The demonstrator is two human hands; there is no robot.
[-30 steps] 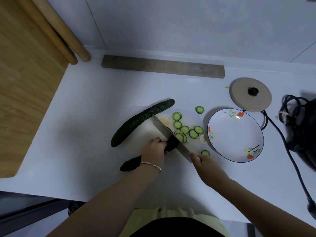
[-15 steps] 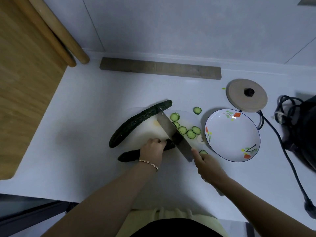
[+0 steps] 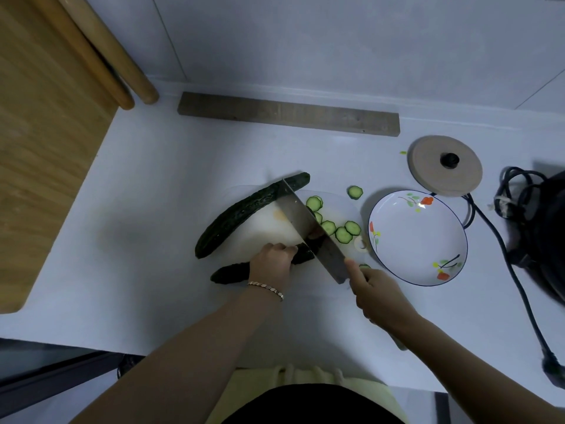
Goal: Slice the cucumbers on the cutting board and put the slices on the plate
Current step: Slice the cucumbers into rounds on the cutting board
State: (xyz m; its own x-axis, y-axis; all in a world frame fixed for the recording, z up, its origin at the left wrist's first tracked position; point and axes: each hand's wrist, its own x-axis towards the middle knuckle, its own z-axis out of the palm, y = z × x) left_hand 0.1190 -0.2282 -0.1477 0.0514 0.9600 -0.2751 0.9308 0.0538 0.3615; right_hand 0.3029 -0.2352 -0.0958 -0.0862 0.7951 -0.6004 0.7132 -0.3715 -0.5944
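My left hand [image 3: 272, 264] presses a dark cucumber [image 3: 232, 271] down on the white cutting board [image 3: 263, 231]. My right hand [image 3: 377, 293] grips the handle of a cleaver [image 3: 312, 229], whose blade stands across the cucumber's cut end. Several green slices [image 3: 342, 232] lie on the board right of the blade. One slice [image 3: 355, 192] lies off the board on the counter. A whole cucumber [image 3: 244, 214] rests along the board's far left edge. The flowered plate [image 3: 419, 237] to the right holds no slices.
A round wooden lid [image 3: 446, 166] lies behind the plate. A black cable [image 3: 504, 255] and a dark appliance [image 3: 550, 234] sit at the right. A grey wooden strip [image 3: 287, 114] runs along the wall. A wooden board [image 3: 42, 123] and rolling pins [image 3: 104, 50] stand at the left.
The cleaver has lifted and shifted so its blade now reaches back to the whole cucumber's tip. My left hand stays on the cut cucumber.
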